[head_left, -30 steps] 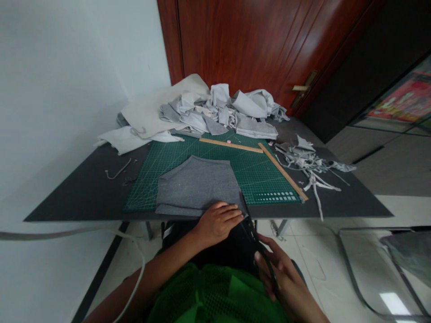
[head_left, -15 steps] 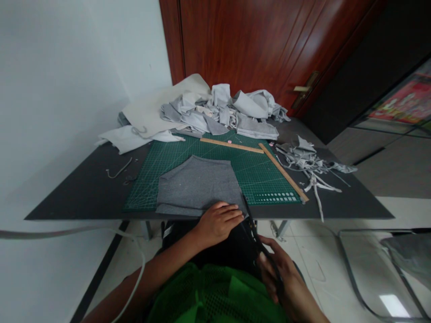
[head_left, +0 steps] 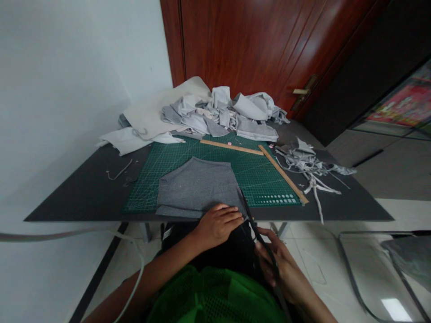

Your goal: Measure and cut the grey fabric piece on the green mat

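In the head view, the grey fabric panel [head_left: 198, 184] lies on the green cutting mat [head_left: 249, 172], its near edge at the front of the dark surface [head_left: 353, 204], presumably to keep it within easy reach. The left hand [head_left: 220, 222] sits at the panel's 5 o'clock, fingers extended close together over the near corner; they seem to press rather than grip, likely to steady the cloth, but whether the thumb is tucked underneath I cannot tell. Out at 4 o'clock, the right hand [head_left: 278, 258] has its fingers curled round the handles of black scissors [head_left: 246, 207], whose blades point up along the panel's right edge — a line that suits a straight approach. How far the blades stand apart I cannot tell.

Two wooden rulers lie off the panel: one [head_left: 232, 147] between 1 and 2 o'clock, the other [head_left: 284, 175] at 3, seemingly set aside. The fabric heap [head_left: 195, 119] at 12 and tangled scraps [head_left: 299, 154] beyond 3 leave the middle for working.
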Motion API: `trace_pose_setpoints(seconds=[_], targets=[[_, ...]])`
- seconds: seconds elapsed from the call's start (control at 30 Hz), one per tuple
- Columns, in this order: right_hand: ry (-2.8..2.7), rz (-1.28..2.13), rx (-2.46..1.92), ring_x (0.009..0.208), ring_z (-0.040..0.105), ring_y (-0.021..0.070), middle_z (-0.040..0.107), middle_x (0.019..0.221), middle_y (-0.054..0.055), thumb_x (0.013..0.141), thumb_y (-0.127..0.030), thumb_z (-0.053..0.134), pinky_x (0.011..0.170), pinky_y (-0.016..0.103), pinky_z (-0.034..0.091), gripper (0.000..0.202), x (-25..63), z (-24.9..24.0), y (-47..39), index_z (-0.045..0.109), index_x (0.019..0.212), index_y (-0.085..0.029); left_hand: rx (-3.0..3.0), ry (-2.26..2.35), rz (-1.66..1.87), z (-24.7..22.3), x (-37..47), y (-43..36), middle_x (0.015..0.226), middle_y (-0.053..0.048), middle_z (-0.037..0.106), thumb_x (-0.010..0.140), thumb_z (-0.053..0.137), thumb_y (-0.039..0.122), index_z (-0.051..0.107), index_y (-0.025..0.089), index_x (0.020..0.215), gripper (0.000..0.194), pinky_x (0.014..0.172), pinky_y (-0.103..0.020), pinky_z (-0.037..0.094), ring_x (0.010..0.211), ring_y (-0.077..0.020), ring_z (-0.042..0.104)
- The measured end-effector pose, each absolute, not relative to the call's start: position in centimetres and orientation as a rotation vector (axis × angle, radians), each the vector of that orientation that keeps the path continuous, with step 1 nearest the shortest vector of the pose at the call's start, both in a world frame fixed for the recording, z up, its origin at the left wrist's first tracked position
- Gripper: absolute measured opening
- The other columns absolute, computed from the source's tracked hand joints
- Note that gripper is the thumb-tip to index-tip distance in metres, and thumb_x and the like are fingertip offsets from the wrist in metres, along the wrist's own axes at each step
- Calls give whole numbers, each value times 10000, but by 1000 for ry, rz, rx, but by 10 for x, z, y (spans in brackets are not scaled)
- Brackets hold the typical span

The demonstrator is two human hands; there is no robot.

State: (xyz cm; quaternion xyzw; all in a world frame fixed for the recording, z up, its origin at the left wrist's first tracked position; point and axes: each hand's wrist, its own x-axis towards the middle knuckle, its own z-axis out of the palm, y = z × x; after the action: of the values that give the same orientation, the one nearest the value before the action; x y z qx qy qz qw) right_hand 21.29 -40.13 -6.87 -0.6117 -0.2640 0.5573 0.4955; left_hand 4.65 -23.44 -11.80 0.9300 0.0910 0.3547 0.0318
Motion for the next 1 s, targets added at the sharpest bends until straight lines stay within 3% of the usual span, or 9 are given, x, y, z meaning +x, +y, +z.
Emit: trace_pose_setpoints(seconds=[0.67, 1.0], targets=[[-642, 1295, -1476, 397, 304, 55, 405, 568, -136, 833, -591, 776, 344, 157, 279, 729, 207, -67, -408, 471, 1387, -229, 2846, 257, 1098, -116, 47, -235, 1198, -23, 771, 989, 433, 86, 694, 198, 1217, 364, 1019, -378, 504, 1189, -181, 685], [-726, 1317, -1492, 402, 326, 53, 452, 586, -124, 894, -584, 717, 360, 165, 293, 700, 212, -73, -410, 424, 1418, -224, 2868, 278, 1005, -119, 47, -234, 1209, -42, 766, 997, 441, 105, 697, 207, 1239, 367, 1034, -387, 500, 1216, -185, 671]])
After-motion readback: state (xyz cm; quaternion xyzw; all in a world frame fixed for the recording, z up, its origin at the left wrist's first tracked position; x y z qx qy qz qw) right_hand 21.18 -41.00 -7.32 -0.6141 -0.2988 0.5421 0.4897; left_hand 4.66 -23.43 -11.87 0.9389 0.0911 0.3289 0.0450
